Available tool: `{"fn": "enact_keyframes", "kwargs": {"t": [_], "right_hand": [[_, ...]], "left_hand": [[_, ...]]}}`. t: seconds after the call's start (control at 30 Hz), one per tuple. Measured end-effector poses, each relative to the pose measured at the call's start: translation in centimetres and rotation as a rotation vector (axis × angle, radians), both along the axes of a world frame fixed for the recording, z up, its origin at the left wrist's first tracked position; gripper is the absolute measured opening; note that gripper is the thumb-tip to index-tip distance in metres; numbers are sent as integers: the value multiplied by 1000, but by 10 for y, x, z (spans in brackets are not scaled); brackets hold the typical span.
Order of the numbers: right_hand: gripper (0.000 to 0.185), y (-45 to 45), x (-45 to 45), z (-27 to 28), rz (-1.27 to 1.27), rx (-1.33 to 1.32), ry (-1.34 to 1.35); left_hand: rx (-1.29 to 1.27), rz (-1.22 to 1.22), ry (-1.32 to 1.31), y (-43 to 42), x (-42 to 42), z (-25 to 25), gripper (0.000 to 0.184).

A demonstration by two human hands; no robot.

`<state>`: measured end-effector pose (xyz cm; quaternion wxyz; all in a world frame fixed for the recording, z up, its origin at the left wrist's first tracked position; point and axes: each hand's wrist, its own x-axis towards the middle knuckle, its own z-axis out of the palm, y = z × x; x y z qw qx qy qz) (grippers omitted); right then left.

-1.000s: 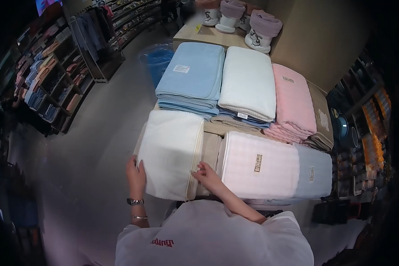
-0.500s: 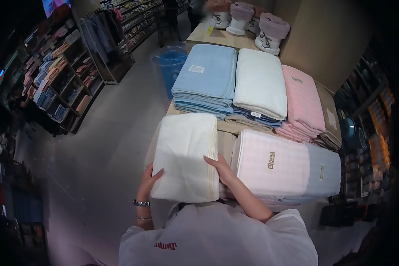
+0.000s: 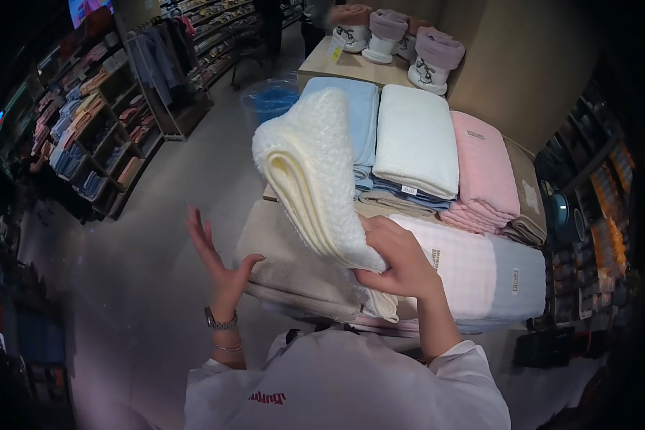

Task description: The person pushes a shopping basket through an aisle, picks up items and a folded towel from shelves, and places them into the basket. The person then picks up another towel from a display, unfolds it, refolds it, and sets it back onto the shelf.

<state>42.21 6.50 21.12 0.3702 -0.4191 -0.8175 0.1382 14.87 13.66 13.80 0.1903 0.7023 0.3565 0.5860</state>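
A folded cream towel (image 3: 312,172) is lifted and tilted, its folded layers facing left. My right hand (image 3: 401,258) grips it by its lower right end, and a loose corner hangs below the fist. My left hand (image 3: 226,269) is off the towel, fingers spread and empty, left of the display. Beneath the towel lies a folded taupe towel (image 3: 301,276). To its right is a pale pink checked towel (image 3: 466,265) with a label, and a grey-blue towel (image 3: 517,279) adjoins it.
Behind stand stacks of folded towels: blue (image 3: 362,107), white (image 3: 417,140), pink (image 3: 484,161) and brown (image 3: 529,190). White containers with fluffy mauve tops (image 3: 437,57) stand on a wooden ledge (image 3: 358,70). A blue-lined bin (image 3: 272,100) is at left, and shelving (image 3: 115,122) stands farther off.
My left hand has let go of the cream towel and moved left, opening. My right hand has raised and tipped the towel, uncovering the taupe towel beneath.
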Motion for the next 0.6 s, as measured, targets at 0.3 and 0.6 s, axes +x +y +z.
{"fn": "enact_keyframes", "kwargs": {"t": [0.3,0.6], "right_hand": [[42,-6,10,-34,119,-34,-281],[54,-26,26,-61,-218,-88,-384]], "left_hand": [[-249,-364,183,8,-22,2,100],[-532,-126,-107,-21,-24,-30,68]]}}
